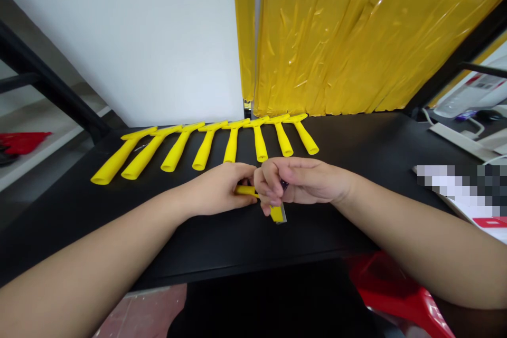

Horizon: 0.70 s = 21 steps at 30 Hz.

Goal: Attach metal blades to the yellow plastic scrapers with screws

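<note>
Yellow tool [278,214], just one, sits between my two hands over the black table [348,148]. My left hand [219,188] is clamped on it, presumably for steadiness; my right hand [307,182] curls near its metal-edged head, whether pinching I cannot tell. Beyond, eight more yellow tools [206,152] lie in one row, handles towards me, probably for easy reach

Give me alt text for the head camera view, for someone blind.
A left hand holds a yellow tool, partly hidden by the right hand, over a black table. Beyond, eight T-shaped yellow tools lie in a row.
</note>
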{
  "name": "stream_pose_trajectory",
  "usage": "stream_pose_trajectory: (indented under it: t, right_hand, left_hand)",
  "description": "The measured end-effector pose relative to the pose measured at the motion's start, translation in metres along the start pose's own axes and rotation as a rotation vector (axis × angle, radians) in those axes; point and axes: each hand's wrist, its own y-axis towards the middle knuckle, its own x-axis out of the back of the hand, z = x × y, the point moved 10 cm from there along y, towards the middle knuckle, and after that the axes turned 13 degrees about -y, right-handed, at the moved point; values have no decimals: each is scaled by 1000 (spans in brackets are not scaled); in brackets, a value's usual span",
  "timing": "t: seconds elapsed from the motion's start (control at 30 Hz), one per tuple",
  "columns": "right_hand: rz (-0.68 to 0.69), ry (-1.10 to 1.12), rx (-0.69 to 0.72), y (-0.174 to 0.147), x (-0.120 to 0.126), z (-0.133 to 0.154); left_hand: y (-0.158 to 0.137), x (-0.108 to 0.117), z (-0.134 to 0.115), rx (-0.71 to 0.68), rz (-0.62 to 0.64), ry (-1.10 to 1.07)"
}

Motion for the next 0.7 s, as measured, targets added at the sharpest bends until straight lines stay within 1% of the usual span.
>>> stream_pose_trajectory:
  t: [0.17,0.3,0.43,0.6,0.7]
  right_hand:
    - [8,21,-36,1,0,-6]
    - [-52,43,-54,0,4,-6]
    - [-95,25,-37,1,9,-4]
    - [-28,4,-45,2,4,-8]
    - [-16,11,-36,0,1,-6]
  left_hand:
    - [0,1,1,9,-13,-13]
    - [0,-1,3,17,7,-7]
    - [0,-2,2,-1,22,-39]
    - [1,1,1,7,-6,9]
    - [1,1,0,-7,-11,-10]
